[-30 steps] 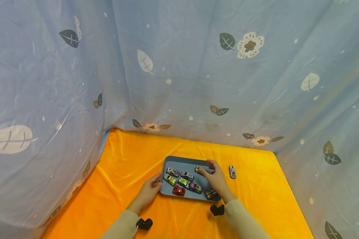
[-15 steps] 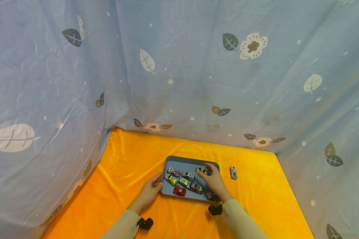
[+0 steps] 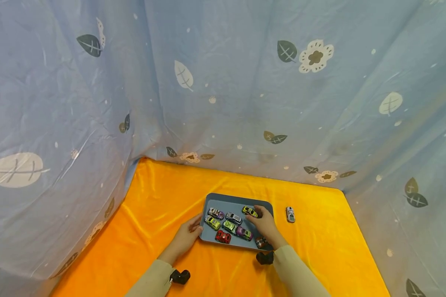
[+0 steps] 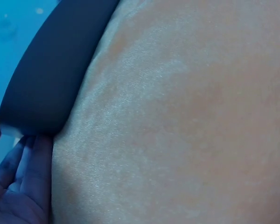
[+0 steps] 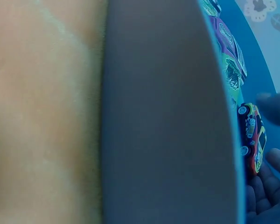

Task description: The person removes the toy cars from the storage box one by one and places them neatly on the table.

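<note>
A shallow blue-grey tray (image 3: 208, 201) holds several toy cars. At its left end my left hand (image 3: 184, 236) grips the wall, fingers outside and thumb near the rim; the left wrist view shows fingers (image 4: 35, 172) at the tray's corner. My right hand (image 3: 266, 227) is inside the tray at the right, thumb and fingertips around the right end of a yellow toy car (image 3: 248, 211). That car cannot be made out in the right wrist view. An orange-and-black toy car (image 5: 255, 135) lies below this hand, partly covered in the head view.
In the tray also lie a red car (image 3: 223, 236), a silver car (image 3: 233, 218), a purple-and-green car (image 3: 244, 233) and others. A white toy car (image 3: 290, 215) sits outside, right of the tray, on the orange cloth (image 3: 163, 194). Patterned blue curtains (image 3: 223, 115) surround the cloth.
My right hand has come down and closed in on the yellow car, which has shifted slightly left. The left hand keeps its place on the tray.
</note>
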